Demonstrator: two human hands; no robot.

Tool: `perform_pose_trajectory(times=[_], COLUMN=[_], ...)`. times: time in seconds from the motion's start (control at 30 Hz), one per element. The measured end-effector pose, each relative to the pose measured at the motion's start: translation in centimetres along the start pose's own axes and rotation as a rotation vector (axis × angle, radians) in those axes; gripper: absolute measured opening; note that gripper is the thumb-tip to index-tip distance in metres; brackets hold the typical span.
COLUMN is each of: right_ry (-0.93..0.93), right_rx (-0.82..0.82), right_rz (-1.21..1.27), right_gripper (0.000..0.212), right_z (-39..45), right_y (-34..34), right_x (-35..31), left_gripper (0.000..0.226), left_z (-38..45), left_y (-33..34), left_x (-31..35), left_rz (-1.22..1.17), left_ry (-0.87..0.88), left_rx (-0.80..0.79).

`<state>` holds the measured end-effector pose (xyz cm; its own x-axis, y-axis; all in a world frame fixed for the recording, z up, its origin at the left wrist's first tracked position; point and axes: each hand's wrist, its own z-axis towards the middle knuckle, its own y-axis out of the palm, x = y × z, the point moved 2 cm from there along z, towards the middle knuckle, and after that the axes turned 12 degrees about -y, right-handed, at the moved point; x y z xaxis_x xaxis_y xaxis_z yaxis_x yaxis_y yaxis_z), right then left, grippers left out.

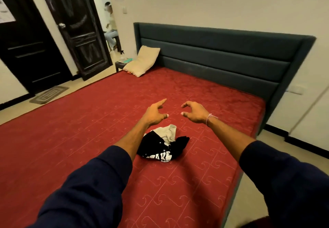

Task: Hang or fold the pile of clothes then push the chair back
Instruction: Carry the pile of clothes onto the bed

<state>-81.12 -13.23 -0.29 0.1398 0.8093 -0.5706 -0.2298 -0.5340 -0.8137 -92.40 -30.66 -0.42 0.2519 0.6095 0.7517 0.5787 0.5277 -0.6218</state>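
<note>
A small pile of clothes (164,145) lies crumpled on the red bed (89,130): a black garment with white lettering and a light grey piece on top. Both my arms reach out over the bed in dark blue sleeves. My left hand (155,114) hovers above and beyond the pile, index finger pointing forward, holding nothing. My right hand (194,112) hangs beside it with loosely curled fingers, empty, a pink-and-white thread band on the wrist. No chair is in view.
A dark padded headboard (222,53) runs along the far wall, with a beige pillow (142,62) leaning at its left end. A small side table (121,64) stands beside it. Dark doors (74,32) and a doormat (49,94) are at left; a person sits beyond the doorway.
</note>
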Motion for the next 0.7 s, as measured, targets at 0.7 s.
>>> perform_pose_trajectory(times=[0.7], right_ry=[0.547], right_rx=[0.298], right_rz=[-0.163], right_gripper=[0.047], right_z=[-41.9], right_y=[-13.1], right_x=[6.4], left_gripper=[0.087], left_z=[-21.7], left_y=[27.9], left_x=[17.5], left_rz=[0.264], left_ry=[0.497], left_rx=[-0.467])
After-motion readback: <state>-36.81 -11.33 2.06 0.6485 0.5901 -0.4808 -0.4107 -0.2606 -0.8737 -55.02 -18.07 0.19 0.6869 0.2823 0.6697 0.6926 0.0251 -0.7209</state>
